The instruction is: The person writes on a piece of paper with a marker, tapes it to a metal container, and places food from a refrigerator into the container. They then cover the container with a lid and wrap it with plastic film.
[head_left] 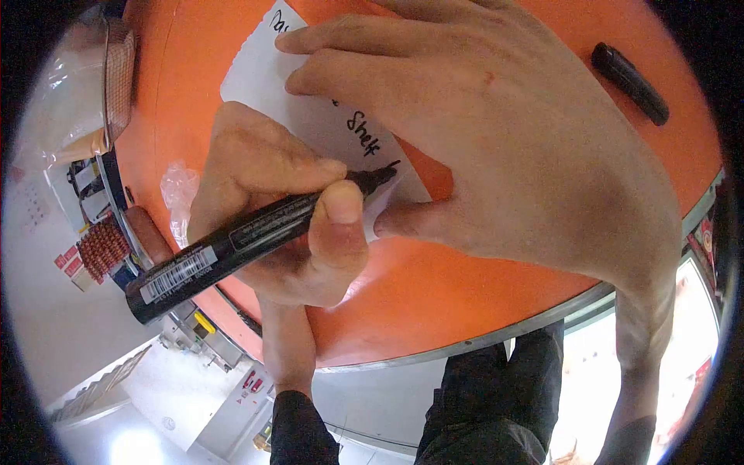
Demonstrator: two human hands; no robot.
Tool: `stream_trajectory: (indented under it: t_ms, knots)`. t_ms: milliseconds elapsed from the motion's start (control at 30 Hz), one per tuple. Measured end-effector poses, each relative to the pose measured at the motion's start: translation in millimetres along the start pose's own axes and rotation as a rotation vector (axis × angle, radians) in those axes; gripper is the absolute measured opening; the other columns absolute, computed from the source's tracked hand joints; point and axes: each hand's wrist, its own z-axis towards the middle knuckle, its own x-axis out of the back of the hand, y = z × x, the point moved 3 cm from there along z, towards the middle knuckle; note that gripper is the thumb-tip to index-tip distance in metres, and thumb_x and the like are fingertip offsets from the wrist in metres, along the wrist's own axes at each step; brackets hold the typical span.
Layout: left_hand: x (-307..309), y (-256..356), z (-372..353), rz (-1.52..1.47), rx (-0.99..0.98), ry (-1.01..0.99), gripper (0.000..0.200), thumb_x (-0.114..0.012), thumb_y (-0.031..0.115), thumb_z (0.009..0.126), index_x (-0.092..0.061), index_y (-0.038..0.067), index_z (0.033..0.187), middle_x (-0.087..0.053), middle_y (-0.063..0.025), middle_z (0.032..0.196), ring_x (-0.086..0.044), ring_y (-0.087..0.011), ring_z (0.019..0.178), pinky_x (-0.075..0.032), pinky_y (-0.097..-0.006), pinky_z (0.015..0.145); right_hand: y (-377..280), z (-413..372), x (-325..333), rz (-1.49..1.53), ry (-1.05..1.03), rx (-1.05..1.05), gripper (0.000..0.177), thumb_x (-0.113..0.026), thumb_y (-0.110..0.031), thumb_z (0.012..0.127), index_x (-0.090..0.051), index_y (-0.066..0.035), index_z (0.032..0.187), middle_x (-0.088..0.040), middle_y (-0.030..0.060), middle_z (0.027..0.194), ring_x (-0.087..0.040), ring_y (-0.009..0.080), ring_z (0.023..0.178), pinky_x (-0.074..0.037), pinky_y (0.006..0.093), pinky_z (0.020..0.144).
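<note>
A thick black marker [232, 244] with a barcode label is gripped between the thumb and fingers of my left hand [279, 201]. Its tip touches a white paper [260, 77] just past the handwritten word "Shelf". More black writing shows at the paper's top, partly covered. My right hand [496, 132] lies palm down over the paper's right side, with its fingers stretched to the left and its thumb apart near the lower edge. The paper rests on an orange round table [403, 302].
A black marker cap [630, 84] lies at the table's upper right. Crumpled clear plastic [180, 194] is left of my left hand. At the upper left stands a mesh-sided container [118, 77] with clear plastic. My legs [496, 395] are below the table's metal edge.
</note>
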Motion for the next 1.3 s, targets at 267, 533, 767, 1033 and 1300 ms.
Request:
stream_trajectory:
  t_ms: [267, 533, 767, 1033, 1300]
  knots:
    - [-2, -3, -3, -0.019, -0.009, 0.042, 0.032, -0.072, 0.029, 0.076, -0.049, 0.006, 0.078, -0.041, -0.0022, 0.072, -0.036, -0.0131, 0.069, -0.029, -0.0296, 0.062, -2, 5, -2, 0.015, 0.002, 0.023, 0.059, -0.056, -0.039, 0.09, -0.044, -0.007, 0.139, -0.048, 0.0169, 0.14, -0.048, 0.03, 0.125, -0.038, 0.0362, 0.103]
    - [1, -2, -3, -0.046, -0.004, 0.025, 0.032, -0.074, 0.028, 0.077, -0.05, 0.007, 0.079, -0.042, -0.0022, 0.072, -0.036, -0.0123, 0.069, -0.029, -0.029, 0.062, -1, 7, -5, 0.016, 0.012, 0.037, 0.057, -0.057, -0.037, 0.091, -0.045, -0.007, 0.138, -0.049, 0.0165, 0.139, -0.048, 0.029, 0.124, -0.038, 0.0354, 0.103]
    - [-1, -6, -4, -0.176, -0.081, 0.099, 0.021, -0.071, 0.019, 0.078, -0.057, 0.004, 0.075, -0.052, -0.0055, 0.068, -0.044, -0.0132, 0.064, -0.032, -0.0244, 0.057, -5, 11, -7, 0.031, 0.019, 0.065, 0.056, -0.057, -0.035, 0.091, -0.046, -0.006, 0.137, -0.049, 0.0161, 0.138, -0.049, 0.0281, 0.124, -0.038, 0.0348, 0.103]
    - [-2, 0, -6, -0.058, 0.031, 0.008, 0.032, -0.076, 0.027, 0.078, -0.05, 0.008, 0.08, -0.044, -0.0031, 0.072, -0.038, -0.0124, 0.069, -0.029, -0.0293, 0.061, -6, 7, -8, 0.08, 0.022, 0.11, 0.054, -0.059, -0.032, 0.089, -0.047, -0.007, 0.136, -0.05, 0.0153, 0.137, -0.049, 0.0272, 0.124, -0.037, 0.0348, 0.104]
    - [-1, -1, -3, -0.044, -0.033, 0.018, 0.031, -0.075, 0.029, 0.079, -0.054, 0.007, 0.076, -0.049, -0.0031, 0.068, -0.04, -0.0127, 0.066, -0.03, -0.0276, 0.058, -38, 15, -1, 0.131, 0.039, 0.206, 0.06, -0.067, -0.027, 0.075, -0.051, -0.01, 0.13, -0.052, 0.0116, 0.134, -0.045, 0.0276, 0.127, -0.031, 0.0398, 0.109]
